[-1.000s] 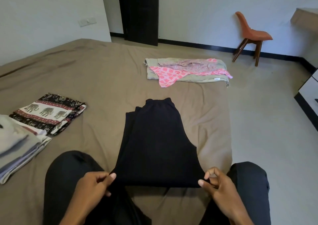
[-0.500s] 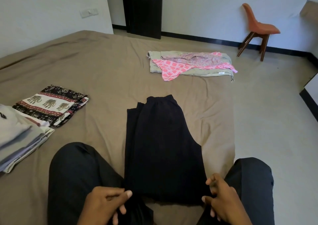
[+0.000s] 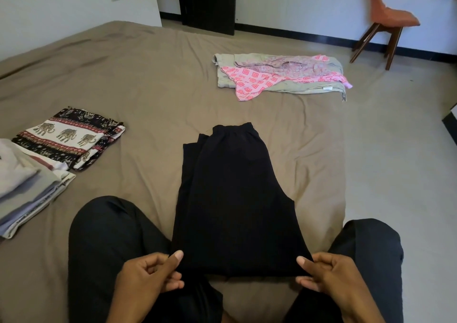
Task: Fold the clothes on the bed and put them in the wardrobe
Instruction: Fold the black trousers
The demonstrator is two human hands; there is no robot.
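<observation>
Black trousers lie flat on the brown bed, waistband away from me. My left hand pinches their near left corner between thumb and fingers. My right hand pinches the near right corner the same way. My knees in dark trousers sit on either side. An unfolded pile of pink patterned and beige clothes lies at the bed's far right edge.
A folded elephant-print cloth and a stack of folded grey and white clothes lie at the left. An orange chair stands on the floor at the back right, a dark door behind the bed.
Both hands had dropped toward my lap with the trousers' near edge; now they are raised again, holding the near edge taut. The view tilted down.
</observation>
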